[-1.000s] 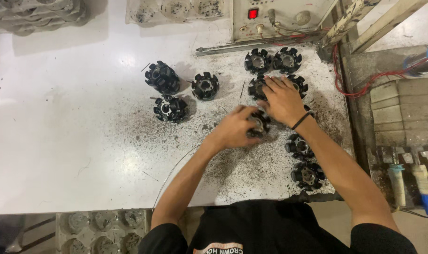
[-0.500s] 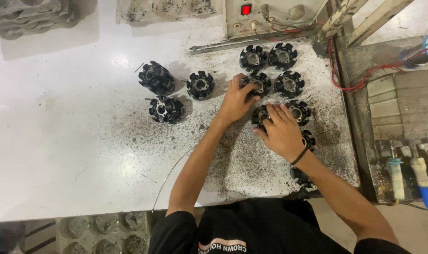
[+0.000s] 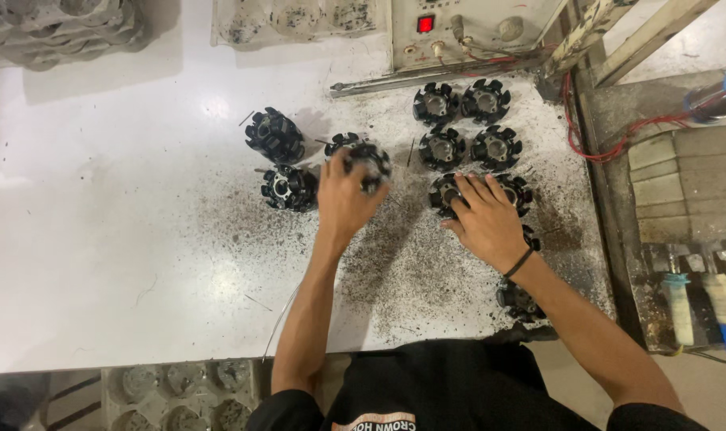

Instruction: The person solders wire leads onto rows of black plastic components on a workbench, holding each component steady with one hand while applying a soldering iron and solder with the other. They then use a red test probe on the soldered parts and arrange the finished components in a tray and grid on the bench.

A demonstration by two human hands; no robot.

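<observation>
My left hand [image 3: 345, 195] grips a black round toothed stator core [image 3: 371, 164] just above the white table [image 3: 100, 239], next to a stacked pair of cores [image 3: 274, 134] and a single one [image 3: 289, 188]. My right hand [image 3: 484, 219] lies flat on two cores [image 3: 445, 191] in the right-hand group, fingers spread over them. Further cores sit in rows behind it [image 3: 462, 104] and one lies beside my forearm [image 3: 519, 298].
A beige control box with a red switch [image 3: 427, 24] stands at the back behind a metal bar [image 3: 427, 77]. Red wires [image 3: 594, 136] run at the right. Grey moulded trays [image 3: 60, 24] sit back left and under the table's front edge [image 3: 179, 391]. Dark grit covers the right half.
My left hand has carried a core from the right-hand group leftward toward the left cluster. My right hand has slid down onto the middle cores.
</observation>
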